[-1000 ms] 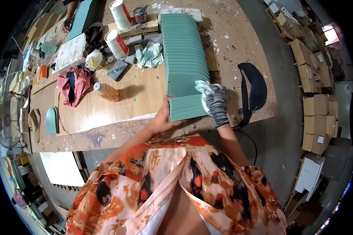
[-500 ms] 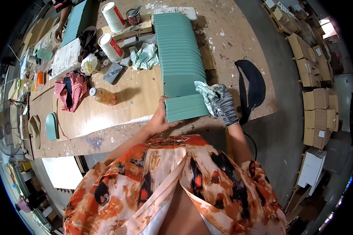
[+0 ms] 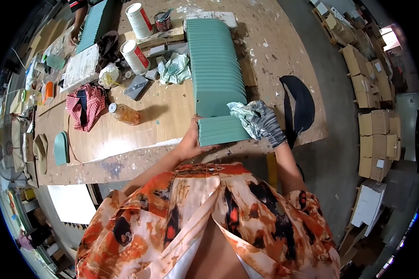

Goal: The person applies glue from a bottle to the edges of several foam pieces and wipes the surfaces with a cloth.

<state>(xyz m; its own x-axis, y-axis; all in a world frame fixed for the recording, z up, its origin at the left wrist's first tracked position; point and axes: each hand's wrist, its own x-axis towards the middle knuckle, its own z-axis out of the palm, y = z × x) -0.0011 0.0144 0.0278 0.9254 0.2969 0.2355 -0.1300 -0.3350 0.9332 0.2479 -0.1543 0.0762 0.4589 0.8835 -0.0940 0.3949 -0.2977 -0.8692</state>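
A small stack of flat green pieces (image 3: 222,131) lies at the table's near edge, against the near end of a long row of overlapping green pieces (image 3: 215,63). My bare left hand (image 3: 190,138) grips the stack's left end, its fingers partly hidden beneath. My right hand (image 3: 268,123), in a grey striped glove, is closed on a crumpled pale cloth (image 3: 245,118) with green stains. The cloth touches the stack's right end. To the right of that hand lies a black curved fabric item with a strap (image 3: 301,104).
Left on the worktable (image 3: 279,56) stand a glass jar (image 3: 124,114), two white cans (image 3: 136,56), a paint tin (image 3: 162,21), another crumpled cloth (image 3: 174,68) and a checked red cloth (image 3: 85,106). A co-worker's hand (image 3: 73,35) shows far left. Cardboard boxes (image 3: 377,139) stand beyond the right edge.
The view has shifted slightly. My right hand and the cloth have moved a little nearer along the stack's right end; my left hand keeps its hold.
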